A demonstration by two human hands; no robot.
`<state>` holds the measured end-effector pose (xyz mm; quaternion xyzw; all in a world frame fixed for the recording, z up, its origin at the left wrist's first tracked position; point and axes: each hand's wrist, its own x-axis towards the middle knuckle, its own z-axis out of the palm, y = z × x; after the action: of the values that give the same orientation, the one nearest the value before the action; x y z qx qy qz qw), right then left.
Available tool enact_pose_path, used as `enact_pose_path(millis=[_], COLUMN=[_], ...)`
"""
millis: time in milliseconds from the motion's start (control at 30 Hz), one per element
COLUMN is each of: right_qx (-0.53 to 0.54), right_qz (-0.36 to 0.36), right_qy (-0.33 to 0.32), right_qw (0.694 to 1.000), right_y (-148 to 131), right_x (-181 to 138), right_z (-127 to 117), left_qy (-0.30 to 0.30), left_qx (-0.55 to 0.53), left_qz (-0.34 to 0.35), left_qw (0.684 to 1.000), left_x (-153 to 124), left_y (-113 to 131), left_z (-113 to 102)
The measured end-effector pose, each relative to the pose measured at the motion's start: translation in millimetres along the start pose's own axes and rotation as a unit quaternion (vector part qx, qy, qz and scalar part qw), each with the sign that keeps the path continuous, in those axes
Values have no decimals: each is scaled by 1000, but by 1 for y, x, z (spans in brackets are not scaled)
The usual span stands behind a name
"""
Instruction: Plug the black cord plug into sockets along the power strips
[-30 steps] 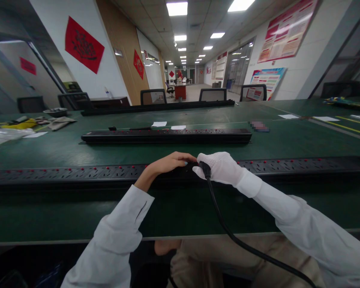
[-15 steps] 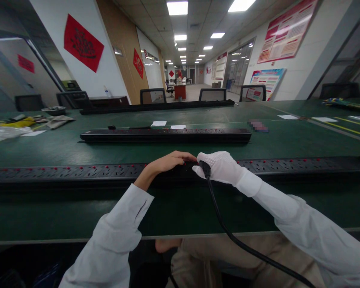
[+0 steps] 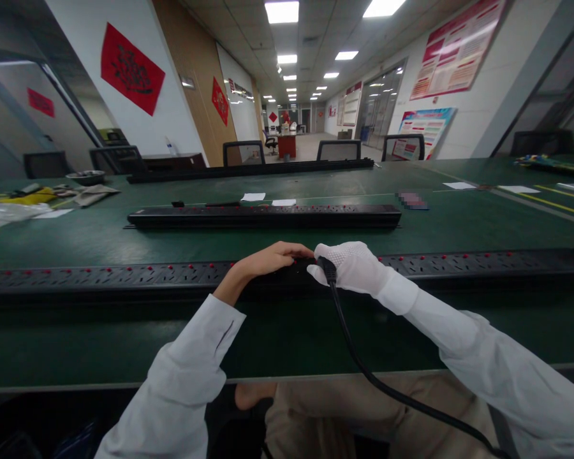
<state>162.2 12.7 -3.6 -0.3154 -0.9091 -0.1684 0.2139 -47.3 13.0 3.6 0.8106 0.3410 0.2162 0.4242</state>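
Note:
A long black power strip (image 3: 124,275) with red switches lies across the green table (image 3: 287,331) near its front edge. My bare left hand (image 3: 268,260) rests palm down on top of the strip, fingers together and curved over it. My right hand (image 3: 351,266), in a white glove, is closed round a black plug (image 3: 326,268) held at the strip just right of the left hand. The plug's thick black cable (image 3: 363,370) runs down over the table edge to the lower right.
A second black power strip (image 3: 263,217) lies further back, and a third (image 3: 249,169) at the far edge. White paper slips (image 3: 254,197) lie between them. Cloths and a bowl (image 3: 87,178) sit at the far left. Chairs stand behind the table.

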Motion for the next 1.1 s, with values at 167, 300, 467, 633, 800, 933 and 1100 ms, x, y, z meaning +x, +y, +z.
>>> enact_pose_path(millis=[167, 300, 467, 633, 800, 933, 1100], right_qx=[-7, -7, -10, -15, -5, -4, -4], right_qz=[6, 9, 8, 7, 1, 2, 1], right_qy=[-1, 2, -4, -8, -1, 5, 13], right_qw=[1000, 1000, 1000, 1000, 1000, 1000, 1000], right_y=[0, 0, -1, -1, -1, -1, 0], right_x=[0, 0, 0, 0, 0, 0, -1], right_z=[1, 0, -1, -2, -1, 0, 2], left_qy=[-4, -1, 0, -2, -3, -2, -4], left_qx=[13, 12, 37, 34, 21, 13, -11], left_qz=[-6, -11, -16, -12, -7, -5, -10], left_qw=[1000, 1000, 999, 999, 1000, 1000, 1000], left_x=[0, 0, 0, 0, -1, 0, 1], left_y=[1, 2, 0, -2, 1, -1, -2], left_z=[-1, -1, -2, -2, -2, -2, -2])
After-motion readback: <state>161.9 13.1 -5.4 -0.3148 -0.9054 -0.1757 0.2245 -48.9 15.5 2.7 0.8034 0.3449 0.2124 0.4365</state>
